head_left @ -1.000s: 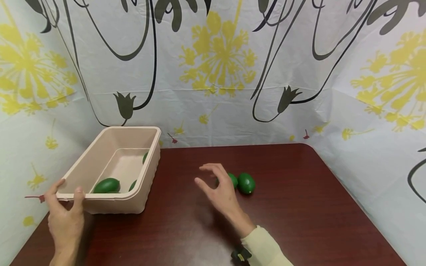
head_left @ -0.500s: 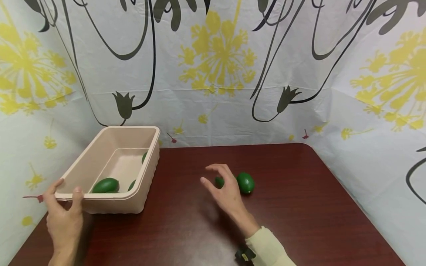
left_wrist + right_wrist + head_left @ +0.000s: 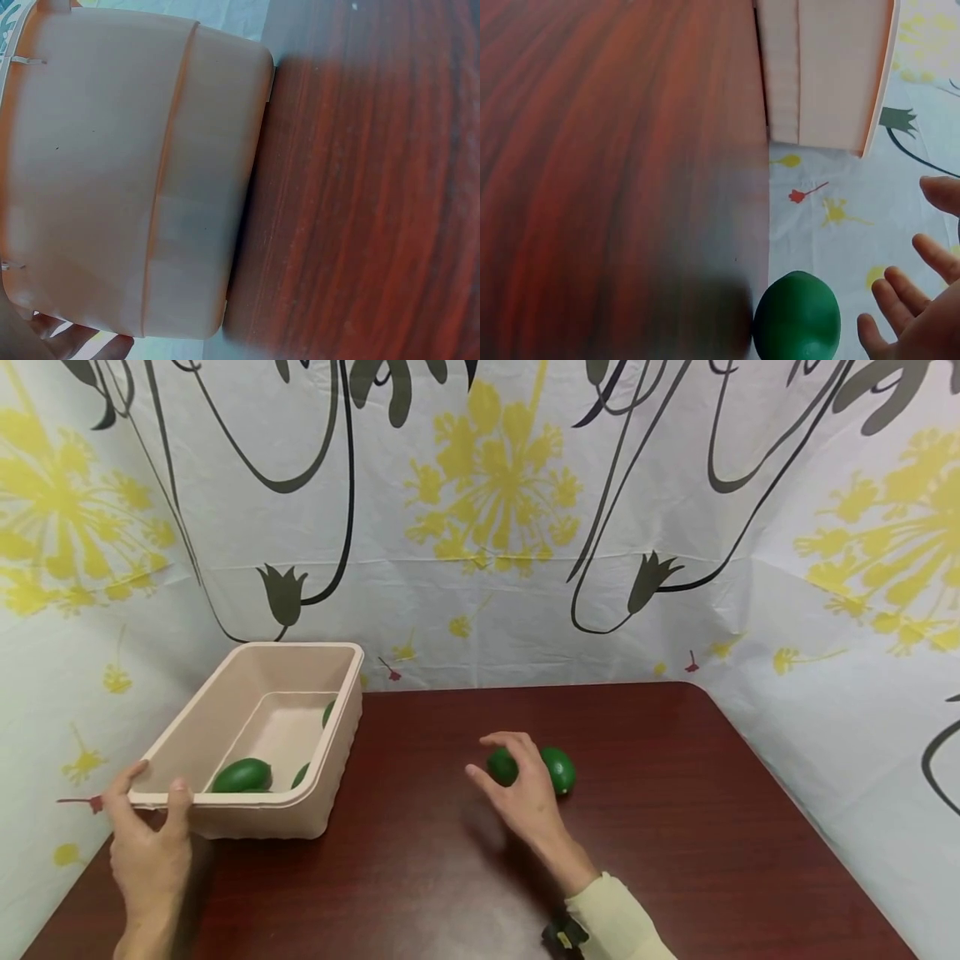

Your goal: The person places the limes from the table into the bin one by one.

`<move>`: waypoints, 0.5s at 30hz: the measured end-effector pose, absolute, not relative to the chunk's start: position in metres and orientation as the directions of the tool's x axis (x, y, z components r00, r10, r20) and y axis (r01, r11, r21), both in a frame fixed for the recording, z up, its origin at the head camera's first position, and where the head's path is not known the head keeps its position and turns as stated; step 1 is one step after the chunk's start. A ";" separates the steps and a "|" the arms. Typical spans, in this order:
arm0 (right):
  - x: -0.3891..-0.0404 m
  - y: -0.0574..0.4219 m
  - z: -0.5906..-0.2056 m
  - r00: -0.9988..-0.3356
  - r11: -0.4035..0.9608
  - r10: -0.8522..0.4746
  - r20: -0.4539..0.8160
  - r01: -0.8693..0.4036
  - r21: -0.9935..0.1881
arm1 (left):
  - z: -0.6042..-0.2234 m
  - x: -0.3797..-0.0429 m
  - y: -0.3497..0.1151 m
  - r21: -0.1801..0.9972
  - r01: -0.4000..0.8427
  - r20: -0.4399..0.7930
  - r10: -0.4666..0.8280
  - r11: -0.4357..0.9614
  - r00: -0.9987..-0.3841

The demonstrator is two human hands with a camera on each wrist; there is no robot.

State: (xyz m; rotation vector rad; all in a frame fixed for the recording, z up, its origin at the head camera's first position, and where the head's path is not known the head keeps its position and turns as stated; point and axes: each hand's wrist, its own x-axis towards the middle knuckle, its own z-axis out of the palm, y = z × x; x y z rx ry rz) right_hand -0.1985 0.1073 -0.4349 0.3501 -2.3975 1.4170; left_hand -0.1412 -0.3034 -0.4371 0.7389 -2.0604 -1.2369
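My left hand (image 3: 150,852) grips near rim of smooth, rectangular beige bin (image 3: 258,820); my right hand (image 3: 527,797) half-open, fingers curved apart from thumb, holding nothing, near two glossy, rounded green fruits (image 3: 559,770) on red-brown wood-grain table (image 3: 405,893); oval green fruits (image 3: 243,775) inside bin.

Pale glare, soft shadows on tabletop (image 3: 420,893)
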 end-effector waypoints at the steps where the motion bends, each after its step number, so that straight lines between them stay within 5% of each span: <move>1: -0.199 0.108 -0.435 -0.915 0.480 -0.037 0.401 -0.369 -0.796 | -0.437 -0.141 -0.303 0.902 -0.147 0.220 -0.724 0.406 -0.654; 15: -0.198 0.119 -0.439 -0.937 0.576 0.024 0.348 -0.272 -0.771 | -0.438 -0.142 -0.302 0.901 -0.152 0.220 -0.728 0.407 -0.649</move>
